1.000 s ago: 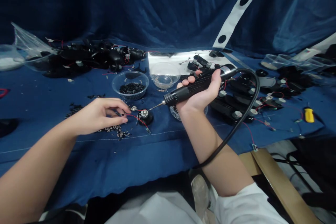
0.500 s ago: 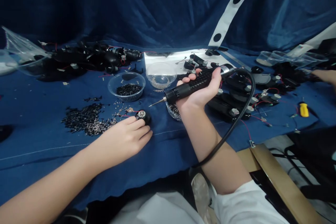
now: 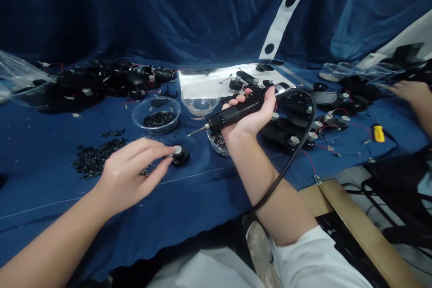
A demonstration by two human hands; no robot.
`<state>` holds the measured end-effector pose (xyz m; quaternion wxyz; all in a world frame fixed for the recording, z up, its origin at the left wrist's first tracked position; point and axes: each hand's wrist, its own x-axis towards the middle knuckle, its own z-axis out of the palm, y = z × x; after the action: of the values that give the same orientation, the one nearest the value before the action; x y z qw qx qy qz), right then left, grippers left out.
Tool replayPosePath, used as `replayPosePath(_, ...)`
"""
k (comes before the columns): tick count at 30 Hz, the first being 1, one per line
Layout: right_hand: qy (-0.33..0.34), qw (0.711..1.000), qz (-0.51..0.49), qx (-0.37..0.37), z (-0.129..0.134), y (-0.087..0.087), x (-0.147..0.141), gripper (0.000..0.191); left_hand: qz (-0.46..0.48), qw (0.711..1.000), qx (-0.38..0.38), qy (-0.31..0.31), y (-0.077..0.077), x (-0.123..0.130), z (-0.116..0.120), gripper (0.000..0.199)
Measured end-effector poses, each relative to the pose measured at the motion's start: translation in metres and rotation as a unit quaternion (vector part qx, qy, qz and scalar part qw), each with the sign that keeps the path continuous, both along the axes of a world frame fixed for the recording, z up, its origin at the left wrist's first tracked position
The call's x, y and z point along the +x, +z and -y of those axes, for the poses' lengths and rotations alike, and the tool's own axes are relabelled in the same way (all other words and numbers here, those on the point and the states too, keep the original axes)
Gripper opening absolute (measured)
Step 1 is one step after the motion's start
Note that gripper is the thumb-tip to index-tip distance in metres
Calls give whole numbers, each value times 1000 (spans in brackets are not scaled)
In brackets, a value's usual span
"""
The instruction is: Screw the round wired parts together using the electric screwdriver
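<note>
Head view: left fingers (image 3: 151, 147) slightly spread, touching a black round component (image 3: 181, 158).

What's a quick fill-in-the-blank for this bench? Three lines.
The right hand cradles a black corded pen-shaped tool, its thin metal tip pointing ____.
The left hand's fingertips touch a round black part with a ____ top.
The clear plastic bowl nearest the left hand holds small ____ pieces.

Missing words: left; silver; black.
</note>
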<state>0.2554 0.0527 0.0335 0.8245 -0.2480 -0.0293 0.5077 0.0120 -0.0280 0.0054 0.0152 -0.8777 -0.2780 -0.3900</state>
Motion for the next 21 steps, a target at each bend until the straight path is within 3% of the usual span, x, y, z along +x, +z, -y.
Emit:
replayPosePath(4, 4, 1000, -3, 2, 0, -1, 0, 50, 106, 982, -136, 81, 7, -3, 1, 18)
replayPosePath(8, 7, 1000, -6, 0, -1, -1, 1, 50, 281, 889, -338, 126, 7, 2, 0, 24)
replayPosePath(10, 6, 1000, -8, 0, -1, -1, 1, 50, 351, 840, -392, 133, 7, 4, -4, 28)
replayPosePath(13, 7, 1000, -2, 0, -2, -1, 1, 50, 392, 789, -457, 119, 9, 4, -9, 32)
replayPosePath(17, 11, 1000, -3, -2, -1, 0, 0, 50, 380, 765, -511, 92, 14, -2, -12, 38)
replayPosePath(21, 9, 1000, -12, -2, 1, 1, 0, 50, 338, 772, -535, 50, 15, -11, -14, 33)
